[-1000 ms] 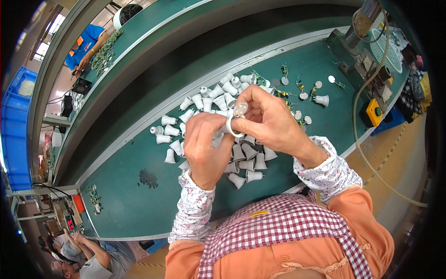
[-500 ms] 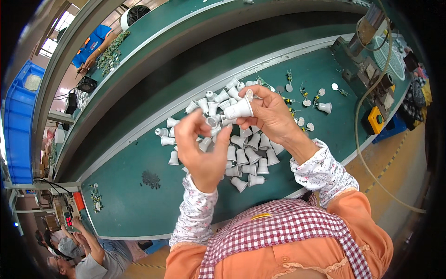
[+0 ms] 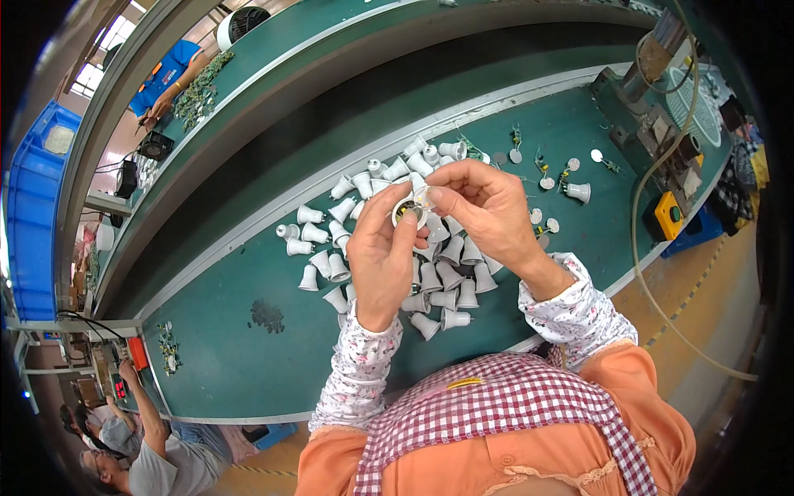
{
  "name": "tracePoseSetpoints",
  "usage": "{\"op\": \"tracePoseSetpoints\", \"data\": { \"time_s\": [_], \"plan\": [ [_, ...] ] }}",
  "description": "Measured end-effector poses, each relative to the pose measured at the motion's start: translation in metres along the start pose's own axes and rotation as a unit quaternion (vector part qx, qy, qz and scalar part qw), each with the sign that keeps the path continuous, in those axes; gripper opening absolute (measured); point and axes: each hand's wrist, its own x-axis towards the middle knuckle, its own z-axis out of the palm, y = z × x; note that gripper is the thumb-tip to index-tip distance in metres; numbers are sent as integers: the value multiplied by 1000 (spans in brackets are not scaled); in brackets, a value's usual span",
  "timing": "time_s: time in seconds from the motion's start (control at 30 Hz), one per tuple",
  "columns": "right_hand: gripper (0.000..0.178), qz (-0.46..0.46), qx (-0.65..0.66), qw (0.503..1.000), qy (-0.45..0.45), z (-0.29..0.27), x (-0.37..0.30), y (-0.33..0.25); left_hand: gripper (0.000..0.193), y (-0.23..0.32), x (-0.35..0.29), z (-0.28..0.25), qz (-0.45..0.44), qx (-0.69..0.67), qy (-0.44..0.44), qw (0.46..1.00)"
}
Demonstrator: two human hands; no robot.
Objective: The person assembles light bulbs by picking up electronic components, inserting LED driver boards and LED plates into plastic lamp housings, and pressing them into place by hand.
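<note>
In my left hand [image 3: 379,264] is a white bell-shaped bulb housing [image 3: 400,217], held between thumb and fingers with its open mouth turned up. Yellow and dark parts show inside that mouth. My right hand [image 3: 490,213] is closed in a pinch at the rim, on a small pale disc [image 3: 423,197] partly hidden by the fingertips. Beneath and around both hands lies a loose heap of white bulb housings [image 3: 451,275]. To the right, round white discs with small wired circuit boards [image 3: 543,172] are scattered on the green table.
A metal press [image 3: 641,107] stands at the right, beside a yellow switch box [image 3: 665,215] and a hanging hose [image 3: 635,240]. Small dark pieces [image 3: 266,317] are piled at left, with more circuit boards [image 3: 169,349] beyond. A raised shelf [image 3: 331,62] runs along the back; other people work at left.
The bulb housing has passed from my right hand into my left and turned mouth up. My right fingers have come down to its rim. A person at lower left has shifted an arm.
</note>
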Motion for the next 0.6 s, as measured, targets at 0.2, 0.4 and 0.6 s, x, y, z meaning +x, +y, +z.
{"op": "tracePoseSetpoints", "data": {
  "time_s": [0.2, 0.4, 0.6],
  "plan": [
    [15, 104, 12, 994, -35, -3, 4, -8, 28, 0, 0, -4, -50, -13, -2, 999],
    [13, 80, 8, 996, -40, -2, 3, -1, 29, -3, 1, -1, -28, -15, -6, 999],
    [14, 60, -75, 995, -39, 2, 2, -4, 30, -1, 2, -3, -7, 18, -51, 999]
  ]
}}
